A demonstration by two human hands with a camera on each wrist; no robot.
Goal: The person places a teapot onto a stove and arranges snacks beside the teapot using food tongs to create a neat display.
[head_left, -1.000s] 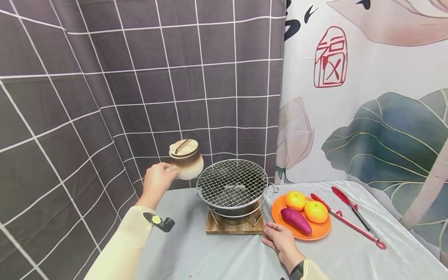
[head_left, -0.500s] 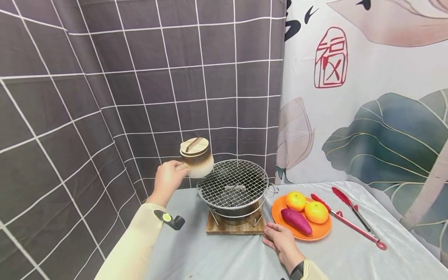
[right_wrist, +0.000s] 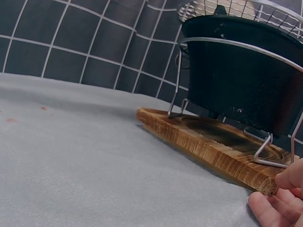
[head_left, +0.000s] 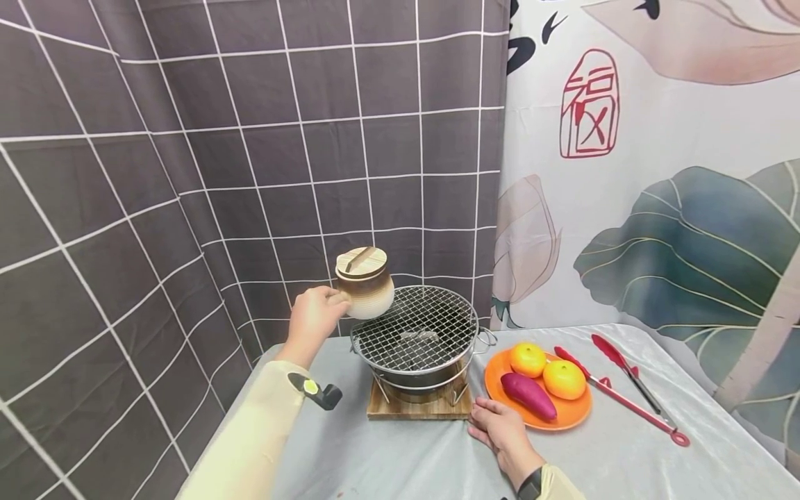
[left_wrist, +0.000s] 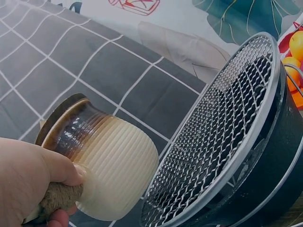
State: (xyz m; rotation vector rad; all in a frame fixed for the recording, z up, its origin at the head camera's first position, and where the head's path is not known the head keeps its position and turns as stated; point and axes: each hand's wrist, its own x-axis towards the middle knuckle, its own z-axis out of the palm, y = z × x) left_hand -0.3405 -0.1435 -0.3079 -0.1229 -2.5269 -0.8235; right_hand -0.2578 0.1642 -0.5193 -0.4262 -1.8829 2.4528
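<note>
My left hand [head_left: 314, 318] grips the twine-wrapped side handle [left_wrist: 60, 196] of a small ceramic pot [head_left: 370, 295], brown above and ribbed cream below. A wooden lid [head_left: 361, 261] covers the pot. It hangs over the left rim of a round charcoal grill, apart from or barely near the wire mesh [head_left: 431, 316]. The dark grill body [right_wrist: 236, 75] stands in a wire frame on a wooden board [right_wrist: 203, 149]. At the board's near right corner, my right hand [head_left: 500, 432] pinches the edge, thumb above and fingers below.
Right of the grill lies an orange plate [head_left: 581, 414] with two oranges [head_left: 564, 379] and a purple sweet potato [head_left: 528, 395]. Beyond it are red-tipped tongs [head_left: 631, 399]. A grey checked curtain [head_left: 312, 160] hangs close behind the grill and at the left.
The left hand has carried the pot rightward, from left of the grill to over the mesh's left edge. My right hand has stayed at the board's corner.
</note>
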